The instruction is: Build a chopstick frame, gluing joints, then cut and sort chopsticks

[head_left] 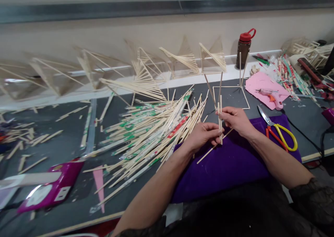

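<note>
Both hands are over a purple cloth (221,171) near the table's front. My left hand (205,136) pinches the lower part of some upright wooden sticks (220,103). My right hand (233,120) grips the same sticks higher up, its fingers closed around them. Another stick (206,155) lies slantwise on the cloth beneath the hands. Just behind them, a square stick frame (231,87) lies on the dark table with thin sticks standing up at its corners. Left of my left hand is a large pile of sticks (146,136), some in printed wrappers.
Scissors (280,132) rest on the cloth at right. Behind them a glue gun (270,93) lies on pink paper (257,82). A bottle (244,49) and twisted stick models (182,57) stand by the wall. A magenta packet (62,174) is at left.
</note>
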`<act>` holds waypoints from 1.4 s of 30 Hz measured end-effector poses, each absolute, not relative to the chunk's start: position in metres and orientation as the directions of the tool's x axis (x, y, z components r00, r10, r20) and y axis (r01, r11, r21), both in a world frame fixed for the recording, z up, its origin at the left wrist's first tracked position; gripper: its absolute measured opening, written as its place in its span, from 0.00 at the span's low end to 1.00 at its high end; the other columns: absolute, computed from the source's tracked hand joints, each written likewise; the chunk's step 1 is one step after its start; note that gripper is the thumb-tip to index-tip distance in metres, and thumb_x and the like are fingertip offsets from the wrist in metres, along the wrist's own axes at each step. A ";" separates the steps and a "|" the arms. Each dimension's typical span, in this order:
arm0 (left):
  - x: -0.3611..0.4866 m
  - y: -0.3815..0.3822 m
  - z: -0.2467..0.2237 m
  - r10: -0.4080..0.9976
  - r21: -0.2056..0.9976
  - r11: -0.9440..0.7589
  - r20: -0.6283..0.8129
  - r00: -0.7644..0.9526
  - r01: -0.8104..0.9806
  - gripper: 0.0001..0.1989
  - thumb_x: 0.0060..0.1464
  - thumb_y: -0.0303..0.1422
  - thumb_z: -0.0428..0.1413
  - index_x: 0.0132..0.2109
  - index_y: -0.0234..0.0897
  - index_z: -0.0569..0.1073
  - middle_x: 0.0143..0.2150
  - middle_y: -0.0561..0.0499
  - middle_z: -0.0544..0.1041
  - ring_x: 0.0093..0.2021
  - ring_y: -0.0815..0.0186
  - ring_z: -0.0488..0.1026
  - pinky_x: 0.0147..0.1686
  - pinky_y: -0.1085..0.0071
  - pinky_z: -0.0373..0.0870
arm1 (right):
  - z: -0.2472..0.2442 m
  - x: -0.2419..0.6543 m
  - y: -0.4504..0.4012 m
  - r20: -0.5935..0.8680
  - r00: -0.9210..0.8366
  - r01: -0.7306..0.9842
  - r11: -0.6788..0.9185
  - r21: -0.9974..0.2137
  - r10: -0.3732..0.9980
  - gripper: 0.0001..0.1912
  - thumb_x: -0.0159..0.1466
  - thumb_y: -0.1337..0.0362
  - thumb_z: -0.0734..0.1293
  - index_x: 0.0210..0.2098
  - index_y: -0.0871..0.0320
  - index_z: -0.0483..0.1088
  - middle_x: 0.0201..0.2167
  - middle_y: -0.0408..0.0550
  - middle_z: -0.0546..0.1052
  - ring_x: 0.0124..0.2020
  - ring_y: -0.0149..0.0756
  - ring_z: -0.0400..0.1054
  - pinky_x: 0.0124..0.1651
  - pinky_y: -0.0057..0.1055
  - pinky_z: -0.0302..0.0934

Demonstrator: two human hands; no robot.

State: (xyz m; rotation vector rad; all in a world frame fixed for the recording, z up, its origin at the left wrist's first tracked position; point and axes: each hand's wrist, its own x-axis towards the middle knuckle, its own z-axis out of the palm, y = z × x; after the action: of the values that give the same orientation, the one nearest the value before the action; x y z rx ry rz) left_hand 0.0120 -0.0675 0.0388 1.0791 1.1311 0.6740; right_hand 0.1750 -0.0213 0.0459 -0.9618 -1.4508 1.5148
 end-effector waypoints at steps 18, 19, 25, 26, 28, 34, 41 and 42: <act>0.016 -0.071 0.039 0.858 0.909 0.415 -0.406 0.316 0.042 0.13 0.52 0.39 0.59 0.30 0.32 0.75 0.22 0.49 0.77 0.20 0.72 0.72 0.20 0.78 0.67 | 0.041 0.176 -0.018 -0.143 -0.452 0.009 -0.155 -0.988 0.881 0.08 0.64 0.60 0.68 0.33 0.59 0.71 0.16 0.35 0.66 0.17 0.22 0.57 0.21 0.22 0.49; 0.015 -0.071 0.039 0.859 0.912 0.408 -0.399 0.321 0.042 0.13 0.52 0.40 0.60 0.30 0.32 0.75 0.22 0.48 0.77 0.20 0.72 0.72 0.20 0.78 0.67 | 0.041 0.176 -0.018 -0.142 -0.451 0.007 -0.156 -0.988 0.881 0.08 0.64 0.60 0.68 0.33 0.59 0.72 0.16 0.35 0.66 0.17 0.22 0.57 0.21 0.22 0.49; 0.013 -0.071 0.037 0.890 0.924 0.383 -0.371 0.265 0.005 0.17 0.47 0.42 0.63 0.37 0.31 0.78 0.25 0.49 0.78 0.23 0.72 0.73 0.22 0.79 0.68 | 0.043 0.174 -0.020 -0.138 -0.453 -0.005 -0.158 -0.987 0.881 0.11 0.61 0.57 0.69 0.29 0.58 0.70 0.18 0.36 0.67 0.19 0.22 0.58 0.21 0.22 0.48; 0.013 -0.071 0.036 0.896 0.924 0.381 -0.371 0.246 0.004 0.17 0.46 0.42 0.64 0.38 0.32 0.78 0.24 0.50 0.78 0.23 0.72 0.73 0.22 0.79 0.68 | 0.043 0.173 -0.021 -0.132 -0.458 -0.006 -0.152 -0.988 0.879 0.12 0.61 0.56 0.70 0.29 0.58 0.70 0.18 0.36 0.67 0.19 0.22 0.58 0.21 0.22 0.48; 0.014 -0.072 0.036 0.901 0.924 0.381 -0.376 0.216 0.020 0.16 0.45 0.41 0.64 0.38 0.32 0.78 0.23 0.51 0.76 0.22 0.73 0.72 0.22 0.79 0.67 | 0.043 0.172 -0.022 -0.113 -0.464 -0.008 -0.132 -0.991 0.878 0.14 0.59 0.53 0.70 0.28 0.58 0.69 0.18 0.36 0.66 0.19 0.23 0.57 0.22 0.22 0.48; 0.002 -0.079 0.051 0.939 0.940 0.322 -0.332 0.088 0.110 0.17 0.44 0.41 0.64 0.37 0.33 0.79 0.23 0.52 0.75 0.23 0.72 0.71 0.24 0.77 0.68 | 0.039 0.173 -0.022 -0.039 -0.409 0.025 -0.031 -0.999 0.912 0.15 0.59 0.51 0.67 0.30 0.57 0.70 0.18 0.35 0.65 0.18 0.24 0.57 0.23 0.24 0.48; -0.071 -0.045 0.098 0.965 0.693 0.097 0.110 -0.237 0.715 0.16 0.55 0.42 0.55 0.43 0.38 0.80 0.34 0.50 0.80 0.34 0.64 0.76 0.32 0.72 0.72 | 0.030 0.163 -0.034 -0.017 -0.455 0.208 0.088 -0.974 0.890 0.13 0.63 0.59 0.62 0.24 0.56 0.64 0.18 0.37 0.65 0.22 0.27 0.59 0.29 0.26 0.52; -0.080 -0.031 0.104 0.957 0.567 0.087 0.182 -0.227 0.819 0.15 0.57 0.40 0.53 0.44 0.39 0.80 0.36 0.50 0.81 0.37 0.62 0.77 0.36 0.71 0.72 | 0.029 0.161 -0.036 -0.021 -0.471 0.221 0.096 -0.970 0.882 0.13 0.64 0.60 0.62 0.24 0.56 0.63 0.18 0.37 0.65 0.23 0.28 0.59 0.29 0.26 0.52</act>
State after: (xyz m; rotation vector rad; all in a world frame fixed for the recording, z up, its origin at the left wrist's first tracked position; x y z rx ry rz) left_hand -0.0802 -0.0312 0.1041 1.7846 2.1279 0.8500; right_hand 0.1607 -0.0357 0.0287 -1.0839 -1.7754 1.4071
